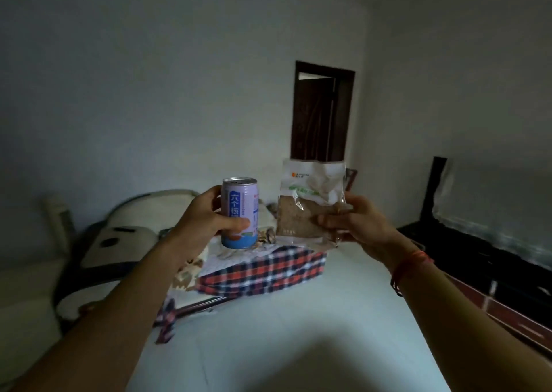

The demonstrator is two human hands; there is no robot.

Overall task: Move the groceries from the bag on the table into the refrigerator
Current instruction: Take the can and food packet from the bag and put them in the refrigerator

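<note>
My left hand (pixel 206 215) grips a pale purple and blue drink can (pixel 240 203), held upright in the air. My right hand (pixel 358 221) holds a clear and white packet of brown sliced bread (pixel 304 200) by its right edge, also upright. Both are raised above a red, white and blue plaid bag (pixel 263 272) that lies on the white table (pixel 298 332). Some patterned packaging (pixel 265 237) shows at the bag's mouth, just under the can. No refrigerator is in view.
A dark wooden door (pixel 321 113) stands ajar in the far wall. A white and dark cushioned chair (pixel 125 236) sits left of the table. A dark red low cabinet (pixel 493 272) runs along the right wall.
</note>
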